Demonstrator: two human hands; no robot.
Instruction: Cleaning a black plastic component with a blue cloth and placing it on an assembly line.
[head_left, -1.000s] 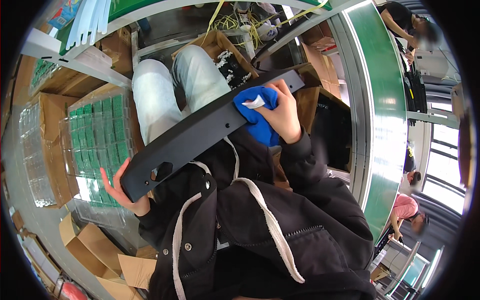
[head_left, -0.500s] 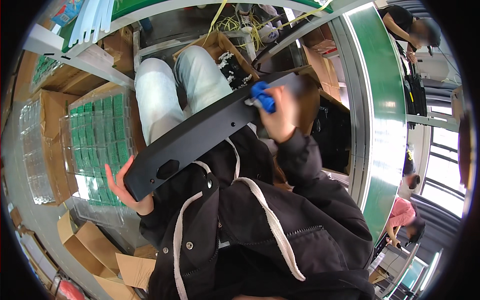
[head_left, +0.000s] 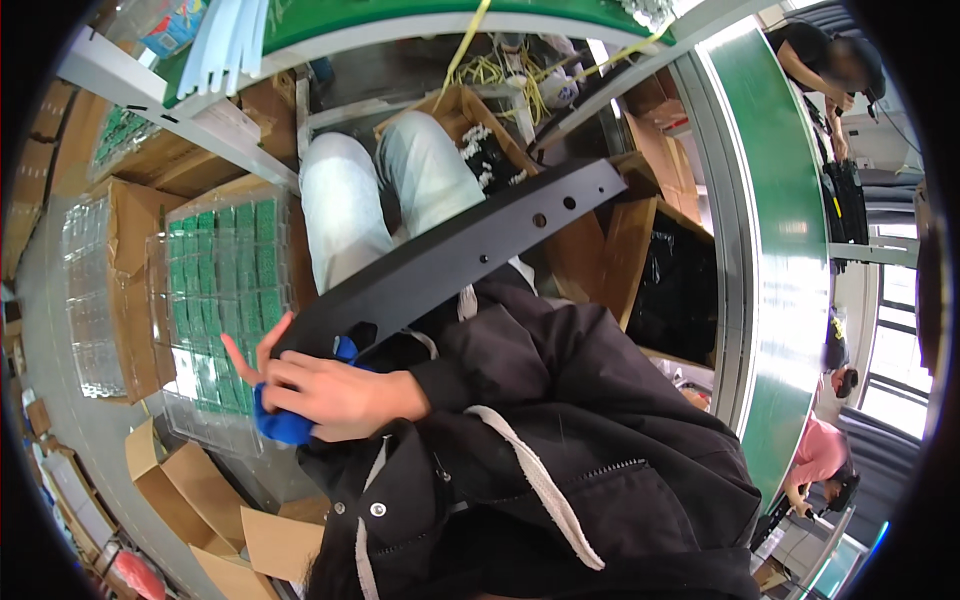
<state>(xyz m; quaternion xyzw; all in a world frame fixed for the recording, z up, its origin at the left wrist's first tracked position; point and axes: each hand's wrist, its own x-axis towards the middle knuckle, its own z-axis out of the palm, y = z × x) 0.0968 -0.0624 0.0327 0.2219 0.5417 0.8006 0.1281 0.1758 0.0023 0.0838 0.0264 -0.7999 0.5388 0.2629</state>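
A long black panel with several small round holes and one larger cut-out lies slantwise above my lap, its far end up to the right. My left hand grips the panel's lower left end; two fingers stick out past the edge and the rest is hidden behind my right hand. My right hand is closed round a blue cloth, pressing it to that same end next to the cut-out. Part of the cloth shows beyond the knuckles.
Clear trays with green pieces stand at the left, near open cardboard boxes. A box with black plastic lining is at the right, beside a green-topped bench. Pale strips hang off the upper shelf. Other people work at far right.
My right hand has moved with the blue cloth from the panel's upper right end down to its lower left end. The upper end, with its holes, is now uncovered.
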